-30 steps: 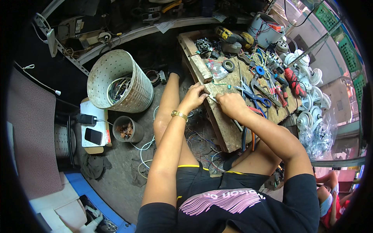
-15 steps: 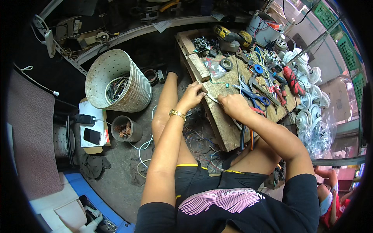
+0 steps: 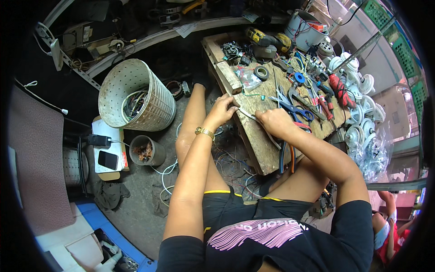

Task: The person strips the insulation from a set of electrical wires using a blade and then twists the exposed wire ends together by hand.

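A thin whitish cable [image 3: 246, 113] stretches between my two hands over the near-left edge of the wooden bench [image 3: 254, 147]. My left hand [image 3: 220, 112], with a gold watch on its wrist, pinches one end. My right hand [image 3: 275, 123] is closed around it a short way to the right; what else its fingers may hold is hidden. A paler length shows below the right hand, by the bench edge. Close to my right hand lie blue-handled scissors [image 3: 300, 111]. Pliers with orange and blue handles [image 3: 287, 156] hang over the near edge.
Pliers, screwdrivers, a tape roll [image 3: 262, 73] and a yellow cordless drill [image 3: 267, 40] crowd the bench. White plastic wheels [image 3: 365, 106] are heaped at right. On the floor at left stand a perforated basket [image 3: 164, 97] and a tub of copper scraps [image 3: 157, 154]. Another person [image 3: 390, 240] sits far right.
My right hand has shifted slightly right, and a little more of the cable shows between the hands. The left hand stays almost in place. The whole view has moved slightly.
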Available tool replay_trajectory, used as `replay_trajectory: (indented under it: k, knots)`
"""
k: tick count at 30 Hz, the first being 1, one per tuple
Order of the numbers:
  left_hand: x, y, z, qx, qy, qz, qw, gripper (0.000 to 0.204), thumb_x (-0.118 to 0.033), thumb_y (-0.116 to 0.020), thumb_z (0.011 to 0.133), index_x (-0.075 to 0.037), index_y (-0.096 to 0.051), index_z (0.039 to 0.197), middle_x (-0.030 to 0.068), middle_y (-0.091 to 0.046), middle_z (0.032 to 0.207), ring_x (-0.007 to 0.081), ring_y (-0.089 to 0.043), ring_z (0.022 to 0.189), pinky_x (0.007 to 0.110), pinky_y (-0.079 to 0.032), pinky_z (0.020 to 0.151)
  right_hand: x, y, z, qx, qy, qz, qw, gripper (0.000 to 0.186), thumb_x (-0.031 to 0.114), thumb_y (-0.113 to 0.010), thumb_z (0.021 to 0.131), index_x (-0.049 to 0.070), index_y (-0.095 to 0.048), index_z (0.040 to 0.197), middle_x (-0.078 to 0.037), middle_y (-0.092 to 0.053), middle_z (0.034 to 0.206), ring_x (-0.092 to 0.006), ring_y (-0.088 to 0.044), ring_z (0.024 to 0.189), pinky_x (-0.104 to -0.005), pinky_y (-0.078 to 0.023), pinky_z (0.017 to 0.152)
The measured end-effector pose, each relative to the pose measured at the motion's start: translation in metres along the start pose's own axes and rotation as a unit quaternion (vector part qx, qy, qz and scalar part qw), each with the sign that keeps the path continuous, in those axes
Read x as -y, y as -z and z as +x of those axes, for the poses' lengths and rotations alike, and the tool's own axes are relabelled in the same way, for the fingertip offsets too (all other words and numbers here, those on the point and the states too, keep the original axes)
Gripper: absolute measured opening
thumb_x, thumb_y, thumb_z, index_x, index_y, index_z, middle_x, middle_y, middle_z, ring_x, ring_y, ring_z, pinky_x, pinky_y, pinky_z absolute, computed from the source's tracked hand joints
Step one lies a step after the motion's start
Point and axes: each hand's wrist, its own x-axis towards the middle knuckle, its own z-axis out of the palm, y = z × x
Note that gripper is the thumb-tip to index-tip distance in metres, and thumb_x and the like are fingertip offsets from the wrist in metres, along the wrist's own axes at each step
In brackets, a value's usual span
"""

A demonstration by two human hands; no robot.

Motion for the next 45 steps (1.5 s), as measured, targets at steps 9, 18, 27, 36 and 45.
replay_trajectory:
  k: [9,18,27,36,45]
  knots:
    - [0.001,0.002,0.000,0.009,0.010,0.010,1.000,0.013,-0.007,-0.065,0.077,-0.002,-0.063,0.089,0.0169,-0.055,0.097,0.0342,-0.053,0.100,0.039,-0.042,0.087,-0.007,-0.001,-0.003,0.005,0.012,-0.012,1.000,0.013,0.014,-0.049,0.082,0.006,-0.059,0.085,-0.017,-0.063,0.064,-0.0330,-0.065,0.059,-0.0444,-0.050,0.051]
    - [-0.004,-0.001,0.001,0.007,0.014,0.009,1.000,0.015,-0.008,-0.066,0.077,-0.001,-0.063,0.089,0.0170,-0.055,0.101,0.0345,-0.052,0.102,0.040,-0.041,0.089,-0.015,-0.001,-0.013,0.026,0.002,-0.013,1.000,0.014,0.014,-0.050,0.081,0.007,-0.061,0.087,-0.017,-0.064,0.065,-0.0327,-0.065,0.060,-0.0439,-0.051,0.052]
    - [-0.035,0.001,-0.003,-0.004,0.052,0.132,0.990,0.011,-0.017,-0.065,0.077,-0.015,-0.066,0.088,0.0080,-0.050,0.116,0.0319,-0.043,0.106,0.051,-0.033,0.091,-0.015,-0.005,-0.017,0.012,-0.010,0.002,1.000,0.015,0.013,-0.050,0.080,0.005,-0.063,0.084,-0.017,-0.065,0.067,-0.0325,-0.066,0.062,-0.0434,-0.052,0.054]
    - [-0.042,-0.013,-0.007,0.043,-0.071,0.234,0.969,0.019,-0.024,-0.074,0.072,-0.016,-0.067,0.088,0.0026,-0.055,0.102,0.0304,-0.048,0.105,0.050,-0.034,0.086,0.006,0.005,-0.012,0.023,-0.057,0.010,0.998,0.018,0.012,-0.048,0.082,0.005,-0.064,0.086,-0.018,-0.067,0.075,-0.0315,-0.068,0.069,-0.0419,-0.054,0.059]
    - [-0.047,-0.015,0.000,0.079,-0.051,0.217,0.972,0.016,-0.024,-0.073,0.074,-0.015,-0.067,0.086,0.0029,-0.054,0.100,0.0321,-0.047,0.107,0.052,-0.034,0.082,0.007,0.003,-0.022,0.052,-0.100,0.041,0.993,0.018,0.012,-0.048,0.083,0.004,-0.064,0.087,-0.018,-0.067,0.077,-0.0325,-0.068,0.072,-0.0429,-0.054,0.061]
